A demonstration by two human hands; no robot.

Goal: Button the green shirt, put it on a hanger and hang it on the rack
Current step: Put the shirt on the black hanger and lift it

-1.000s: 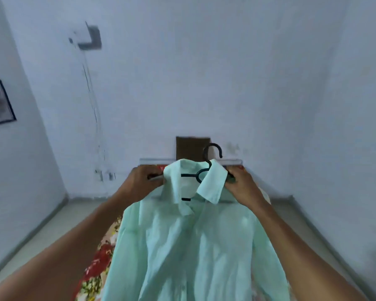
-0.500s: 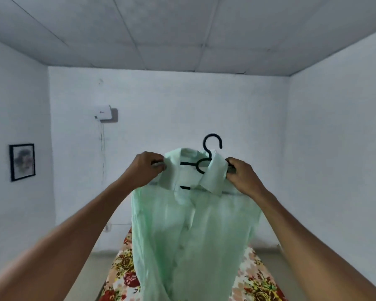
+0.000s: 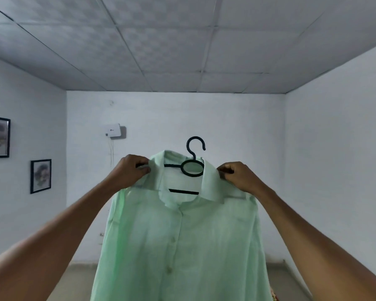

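Note:
The pale green shirt [image 3: 182, 242] hangs buttoned on a black plastic hanger [image 3: 193, 161], held up in the air in front of me at chest height. The hanger's hook rises above the collar, free of any rail. My left hand [image 3: 130, 170] pinches the shirt's left shoulder over the hanger's end. My right hand [image 3: 237, 175] pinches the right shoulder the same way. The shirt's lower part runs out of the frame's bottom. No rack is in view.
A white back wall carries a small white box [image 3: 113, 130] with a cable. Two framed pictures [image 3: 40, 175] hang on the left wall. A tiled ceiling is overhead. A bit of floral fabric [image 3: 274, 297] shows at the bottom right.
My view has tilted up from the floor and bed to the ceiling. Both hands have lifted the shirt on its hanger higher and spread it wider.

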